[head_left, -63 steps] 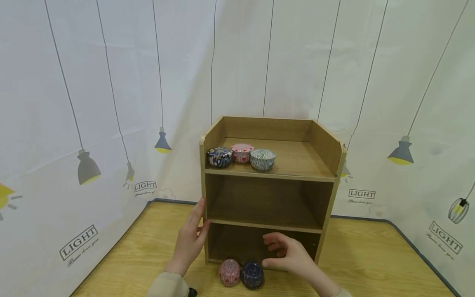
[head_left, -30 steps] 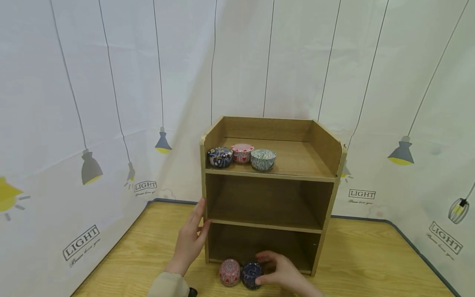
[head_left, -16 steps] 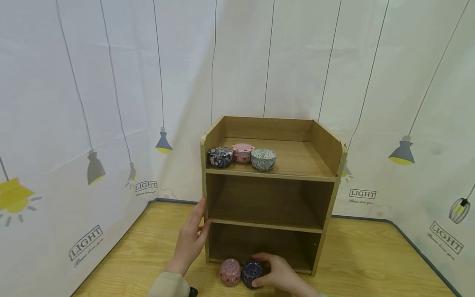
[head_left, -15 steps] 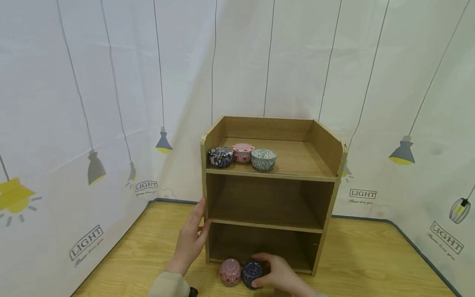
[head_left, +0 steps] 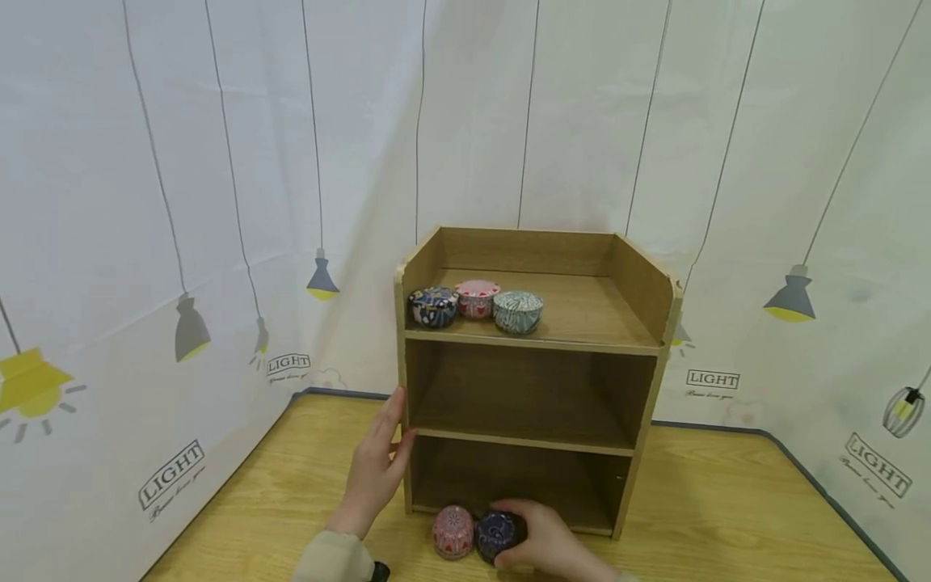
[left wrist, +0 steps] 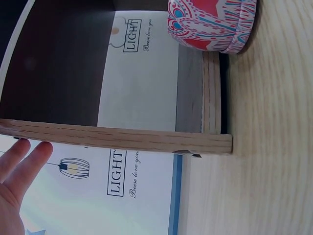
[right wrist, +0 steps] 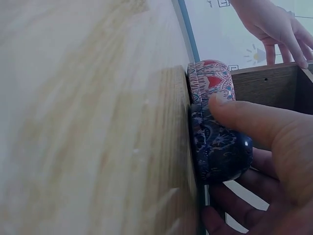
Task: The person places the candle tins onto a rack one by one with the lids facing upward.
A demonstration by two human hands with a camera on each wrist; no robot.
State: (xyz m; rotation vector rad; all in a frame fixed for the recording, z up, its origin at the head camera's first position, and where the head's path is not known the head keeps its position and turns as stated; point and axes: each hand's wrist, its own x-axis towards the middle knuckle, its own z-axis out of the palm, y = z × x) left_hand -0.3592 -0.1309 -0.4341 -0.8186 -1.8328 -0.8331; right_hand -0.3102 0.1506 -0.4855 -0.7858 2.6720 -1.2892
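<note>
My right hand [head_left: 549,540] grips a small round dark blue patterned tin [head_left: 496,533] on the table, before the wooden shelf unit [head_left: 524,441]. In the right wrist view the thumb lies across the blue tin [right wrist: 222,152], with fingers around its far side. Left of it, close by, sits a pink and red patterned tin [head_left: 452,532], partly visible in the left wrist view as well. My left hand [head_left: 372,473] rests against the unit's left side panel, fingers extended. Fingertips [left wrist: 45,147] touch that panel in the left wrist view.
On the unit's top, at the left, stand a blue floral tin [head_left: 433,307], a pink tin [head_left: 477,299] and a pale green tin [head_left: 518,312]. Raised sides border that top. A lamp-printed white sheet [head_left: 349,162] hangs around the wooden table [head_left: 727,501].
My right hand has come down and left from in front of the lowest compartment, and its fingers have closed around the dark blue tin. The left hand stays at the side panel.
</note>
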